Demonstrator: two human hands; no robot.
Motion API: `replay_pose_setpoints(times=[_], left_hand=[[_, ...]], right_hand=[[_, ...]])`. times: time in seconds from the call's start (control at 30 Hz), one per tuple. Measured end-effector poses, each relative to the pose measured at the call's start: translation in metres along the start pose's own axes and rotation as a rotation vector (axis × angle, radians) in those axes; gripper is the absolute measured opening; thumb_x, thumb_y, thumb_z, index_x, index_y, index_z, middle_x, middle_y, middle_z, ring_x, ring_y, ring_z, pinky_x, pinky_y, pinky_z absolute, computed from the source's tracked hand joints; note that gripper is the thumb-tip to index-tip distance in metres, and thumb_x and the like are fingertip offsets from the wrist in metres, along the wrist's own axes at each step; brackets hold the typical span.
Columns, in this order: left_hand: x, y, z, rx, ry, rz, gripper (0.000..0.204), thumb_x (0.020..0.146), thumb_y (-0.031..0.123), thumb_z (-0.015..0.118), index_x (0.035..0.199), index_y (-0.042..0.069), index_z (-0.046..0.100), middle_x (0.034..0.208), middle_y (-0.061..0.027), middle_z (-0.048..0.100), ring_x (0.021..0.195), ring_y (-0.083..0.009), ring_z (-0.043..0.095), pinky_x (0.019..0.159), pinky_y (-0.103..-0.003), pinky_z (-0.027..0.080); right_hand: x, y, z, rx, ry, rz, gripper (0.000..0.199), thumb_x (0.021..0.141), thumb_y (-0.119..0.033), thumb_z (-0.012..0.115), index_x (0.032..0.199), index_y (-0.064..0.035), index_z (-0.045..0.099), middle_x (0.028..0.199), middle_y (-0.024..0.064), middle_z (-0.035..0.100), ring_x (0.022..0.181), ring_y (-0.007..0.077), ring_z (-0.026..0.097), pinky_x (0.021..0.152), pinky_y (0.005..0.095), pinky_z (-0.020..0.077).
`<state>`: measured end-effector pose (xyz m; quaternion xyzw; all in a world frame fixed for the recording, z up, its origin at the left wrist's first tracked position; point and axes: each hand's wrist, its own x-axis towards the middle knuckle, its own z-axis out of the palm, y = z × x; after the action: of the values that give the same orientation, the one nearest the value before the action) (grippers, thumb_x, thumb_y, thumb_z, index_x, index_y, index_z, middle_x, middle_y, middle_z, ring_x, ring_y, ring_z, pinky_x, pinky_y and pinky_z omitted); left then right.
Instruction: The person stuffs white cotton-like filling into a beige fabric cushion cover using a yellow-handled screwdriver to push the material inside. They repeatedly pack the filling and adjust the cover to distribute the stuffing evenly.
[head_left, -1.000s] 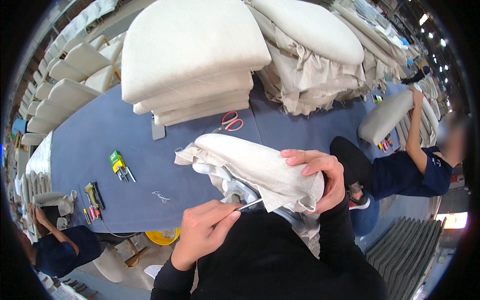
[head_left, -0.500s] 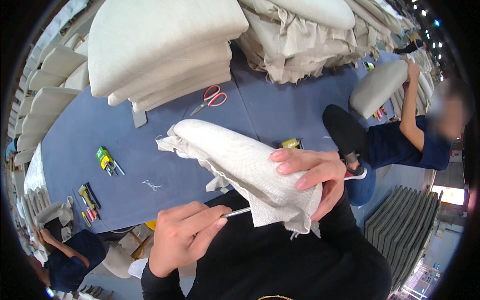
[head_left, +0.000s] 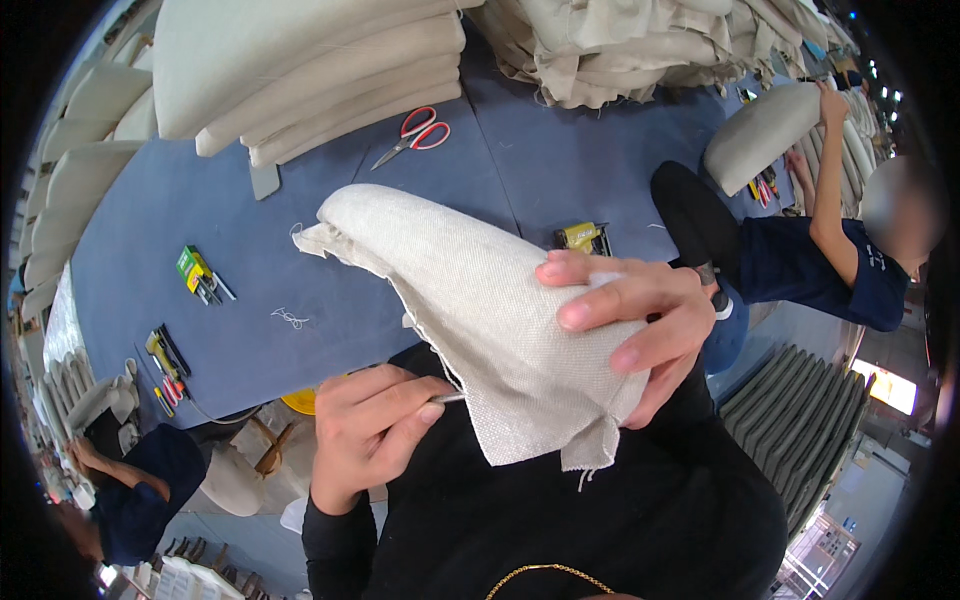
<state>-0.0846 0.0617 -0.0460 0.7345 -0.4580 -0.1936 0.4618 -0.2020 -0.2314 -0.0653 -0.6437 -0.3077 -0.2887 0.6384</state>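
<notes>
A chair cushion [head_left: 470, 280] covered in off-white woven cloth is held up in front of me over the near table edge, its frayed cloth edge hanging loose on the lower left. My right hand [head_left: 640, 325] grips its right end, with the fingers spread over the top face and the thumb hidden. In my left hand [head_left: 370, 430] a thin metal rod [head_left: 452, 398] is pinched between thumb and fingers. The rod's far end disappears behind the cloth edge, so its tip is hidden.
Red-handled scissors [head_left: 412, 138], a yellow staple gun [head_left: 583, 238] and a green-yellow box [head_left: 197, 272] lie on the blue table [head_left: 330, 240]. Stacked finished cushions [head_left: 310, 70] and loose-cloth ones [head_left: 620, 50] stand at the back. Co-workers [head_left: 820, 260] work at right and lower left.
The cushion has turned so that more of its broad face shows, and its left end sits higher. My left hand and the rod have moved up slightly; less of the rod shows.
</notes>
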Motion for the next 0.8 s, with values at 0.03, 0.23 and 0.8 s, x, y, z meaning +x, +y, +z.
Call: replay_pose_setpoints(times=[0.03, 0.23, 0.8], left_hand=[[0.000, 0.008, -0.005, 0.025, -0.021, -0.019, 0.013, 0.083, 0.012, 0.079, 0.095, 0.006, 0.082, 0.075, -0.0066, 0.070, 0.058, -0.0197, 0.064, 0.053, -0.032, 0.048], [0.001, 0.042, -0.026, 0.141, -0.042, -0.054, 0.014, 0.084, 0.010, 0.081, 0.098, 0.007, 0.082, 0.073, -0.0055, 0.068, 0.057, -0.0197, 0.063, 0.051, -0.032, 0.046], [-0.029, -0.031, 0.030, -0.025, 0.122, 0.008, 0.006, 0.088, 0.009, 0.075, 0.088, 0.003, 0.077, 0.077, -0.0074, 0.070, 0.063, -0.0244, 0.066, 0.057, -0.033, 0.049]], right_hand=[[-0.001, 0.000, 0.001, 0.005, -0.003, -0.002, 0.062, 0.069, -0.011, 0.098, 0.124, 0.0037, 0.072, 0.128, 0.0383, 0.068, 0.125, 0.0592, 0.064, 0.103, 0.0661, 0.0515], [-0.005, -0.003, 0.005, -0.001, -0.043, -0.004, 0.060, 0.076, -0.017, 0.096, 0.126, 0.0044, 0.072, 0.129, 0.0382, 0.068, 0.125, 0.0612, 0.063, 0.104, 0.0671, 0.0498], [0.000, 0.002, -0.023, 0.026, -0.050, 0.075, 0.066, 0.074, -0.012, 0.091, 0.131, 0.0041, 0.061, 0.132, 0.0394, 0.064, 0.131, 0.0576, 0.059, 0.111, 0.0701, 0.0423]])
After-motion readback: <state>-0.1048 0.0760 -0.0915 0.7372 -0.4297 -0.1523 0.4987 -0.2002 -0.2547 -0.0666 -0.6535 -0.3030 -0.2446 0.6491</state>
